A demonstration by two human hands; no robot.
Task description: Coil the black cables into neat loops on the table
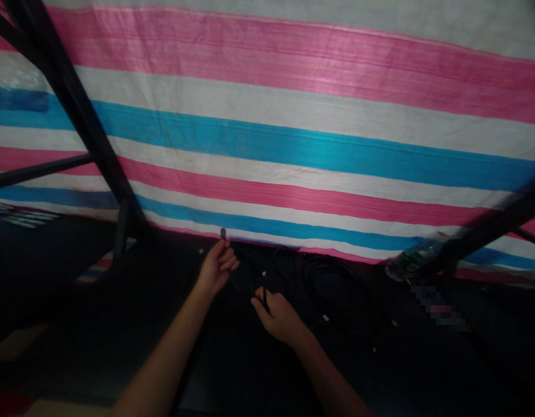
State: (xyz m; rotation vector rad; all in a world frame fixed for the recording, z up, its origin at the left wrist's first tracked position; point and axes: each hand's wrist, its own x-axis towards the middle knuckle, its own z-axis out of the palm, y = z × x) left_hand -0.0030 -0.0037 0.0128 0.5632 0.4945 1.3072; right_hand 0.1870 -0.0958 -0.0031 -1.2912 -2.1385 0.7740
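My left hand [218, 267] is closed around a thin dark cable, and its dark connector end [223, 233] sticks up above the fingers. To the right and a little lower, my right hand [276, 313] is closed on a dark cable as well, with a dark piece rising past the thumb. Whether both hands hold the same cable, I cannot tell. Just beyond the right hand, loose black cables lie on the dark surface. A larger coil of black cable [332, 284] rests farther right, with small white pieces near it.
A striped plastic sheet [267, 139] hangs in front like a wall. Dark metal frame legs stand at the left [84, 127] and right [488, 226]. A clear plastic bottle [408, 262] lies by the right leg, beside a blurred-out patch.
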